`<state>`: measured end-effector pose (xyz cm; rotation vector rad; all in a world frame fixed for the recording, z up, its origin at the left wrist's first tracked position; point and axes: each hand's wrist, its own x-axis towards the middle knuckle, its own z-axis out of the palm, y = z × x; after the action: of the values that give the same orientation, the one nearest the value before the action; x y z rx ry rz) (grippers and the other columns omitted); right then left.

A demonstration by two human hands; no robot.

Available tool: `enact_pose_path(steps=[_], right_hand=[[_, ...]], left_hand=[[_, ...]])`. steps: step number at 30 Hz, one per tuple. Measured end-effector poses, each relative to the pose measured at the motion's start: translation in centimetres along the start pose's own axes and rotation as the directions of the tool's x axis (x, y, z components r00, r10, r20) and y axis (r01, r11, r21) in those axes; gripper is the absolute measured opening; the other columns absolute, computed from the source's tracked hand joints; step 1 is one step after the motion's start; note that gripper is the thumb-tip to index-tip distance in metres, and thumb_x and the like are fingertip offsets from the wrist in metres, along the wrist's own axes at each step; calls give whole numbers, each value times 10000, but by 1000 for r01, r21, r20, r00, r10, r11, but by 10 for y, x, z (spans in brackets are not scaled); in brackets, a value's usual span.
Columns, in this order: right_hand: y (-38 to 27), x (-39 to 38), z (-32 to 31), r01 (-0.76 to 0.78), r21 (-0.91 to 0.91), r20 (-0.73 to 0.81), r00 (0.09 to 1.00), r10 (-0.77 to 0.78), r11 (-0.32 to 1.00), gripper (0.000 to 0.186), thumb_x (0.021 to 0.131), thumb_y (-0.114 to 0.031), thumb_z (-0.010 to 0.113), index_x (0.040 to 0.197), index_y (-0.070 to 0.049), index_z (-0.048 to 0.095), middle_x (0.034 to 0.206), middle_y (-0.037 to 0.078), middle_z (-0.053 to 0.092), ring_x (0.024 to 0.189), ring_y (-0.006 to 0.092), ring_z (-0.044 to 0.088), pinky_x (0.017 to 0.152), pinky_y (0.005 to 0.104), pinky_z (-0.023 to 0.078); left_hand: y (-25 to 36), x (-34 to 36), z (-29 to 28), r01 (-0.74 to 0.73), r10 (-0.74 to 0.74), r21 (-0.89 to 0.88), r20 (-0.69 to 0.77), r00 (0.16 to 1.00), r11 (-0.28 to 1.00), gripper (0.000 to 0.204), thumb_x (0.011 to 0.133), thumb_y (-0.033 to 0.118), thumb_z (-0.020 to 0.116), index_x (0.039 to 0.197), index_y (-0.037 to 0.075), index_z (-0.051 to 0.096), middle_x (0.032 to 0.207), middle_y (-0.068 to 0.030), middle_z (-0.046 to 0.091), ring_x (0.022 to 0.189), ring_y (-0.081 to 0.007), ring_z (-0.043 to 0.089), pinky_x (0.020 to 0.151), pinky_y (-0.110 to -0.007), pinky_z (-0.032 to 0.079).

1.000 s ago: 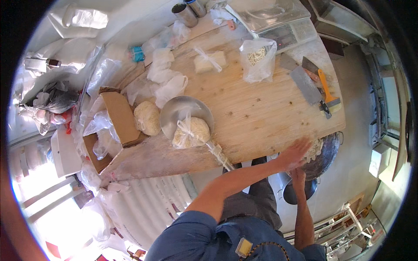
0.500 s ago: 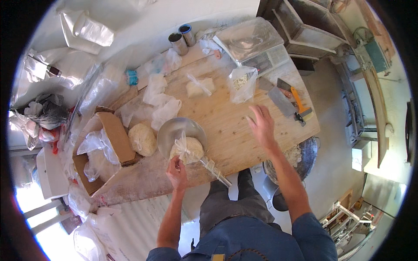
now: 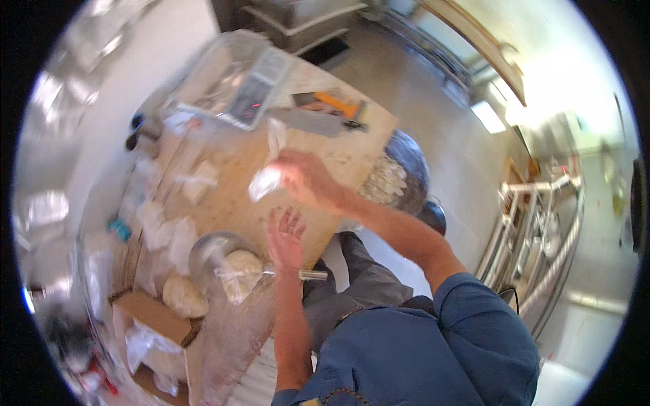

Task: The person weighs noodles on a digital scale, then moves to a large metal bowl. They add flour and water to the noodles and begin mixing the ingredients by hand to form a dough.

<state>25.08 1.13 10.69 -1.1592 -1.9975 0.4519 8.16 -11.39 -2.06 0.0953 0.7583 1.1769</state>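
My right hand (image 3: 305, 177), blurred by motion, is closed on a small clear plastic bag (image 3: 265, 183) above the wooden table. Part of the bag hangs below the fist and its loose end stands up behind; its pale contents are smeared. Just in front of it my left hand (image 3: 286, 237) is raised with fingers spread, holding nothing. To the left of that wrist lies a round metal pan (image 3: 206, 252) with a tied bag of pale doughy stuff (image 3: 242, 272) on it. The pan's handle (image 3: 313, 275) passes behind my left forearm.
Scrapers with an orange handle (image 3: 336, 103) lie near the far table edge, beside a plastic-covered scale (image 3: 261, 91). A metal tub of pale pieces (image 3: 406, 169) stands right of the table. At left are a pale bagged lump (image 3: 184, 296) and a cardboard box (image 3: 154, 318).
My right hand has reached the bag of pale strands and lifted it toward me. My left hand has left the tied bag and opened. The whole view has turned to the right.
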Motion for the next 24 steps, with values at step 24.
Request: enact_pose_path(steps=[24], right_hand=[[233,-368,-160,-875,78,-219,452,865,477,534,925,-167,722,1396,11,543,1379,270,598,1160,458,630,937,503,531]], left_hand=[[-388,105,146,483,-371,349,-342,863,803,476,1045,242,654,1460,91,475,1374,-84,611,1226,-255,636,907,-434,600]])
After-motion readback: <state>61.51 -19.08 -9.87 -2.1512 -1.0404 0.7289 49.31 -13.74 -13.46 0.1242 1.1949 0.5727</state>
